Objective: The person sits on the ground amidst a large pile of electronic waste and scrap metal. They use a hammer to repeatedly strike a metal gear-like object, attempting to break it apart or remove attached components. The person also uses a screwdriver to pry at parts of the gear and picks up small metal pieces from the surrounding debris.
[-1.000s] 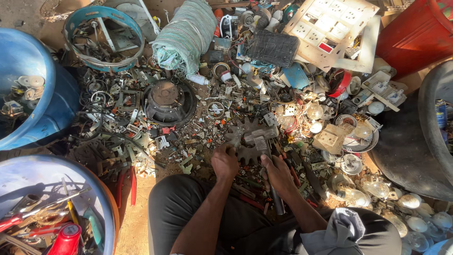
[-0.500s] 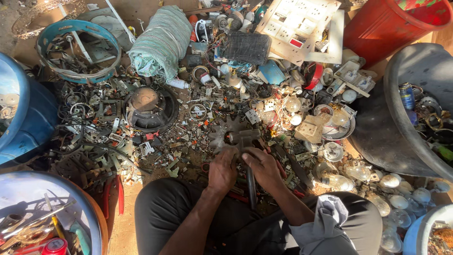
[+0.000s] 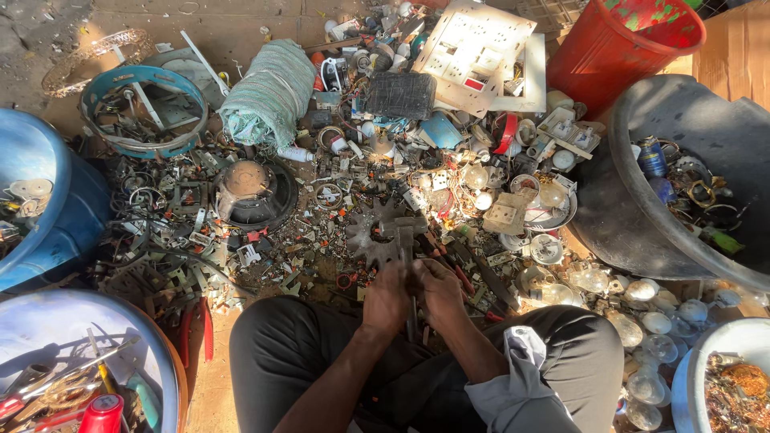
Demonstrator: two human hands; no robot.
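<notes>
I sit on the ground in dark trousers before a heap of scrap. My left hand (image 3: 385, 298) and my right hand (image 3: 439, 290) are close together just in front of my knees, both closed around the handle of a hammer (image 3: 406, 240). Its metal head rests on a toothed grey gear wheel (image 3: 370, 232) lying flat in the scrap. What the fingers hold besides the handle is hidden.
A red bucket (image 3: 622, 48) stands far right, next to it a large dark basin (image 3: 682, 160) with scrap. Blue tubs (image 3: 36, 200) sit left, a tool-filled basin (image 3: 56, 361) near left. A white switch panel (image 3: 481, 48), a rolled cloth (image 3: 269, 92), bulbs (image 3: 642, 321) and metal parts cover the ground.
The view has shifted so the scrap heap sits a little differently in frame. My hands have drawn closer together around the hammer handle; the hammer head stays at the gear wheel.
</notes>
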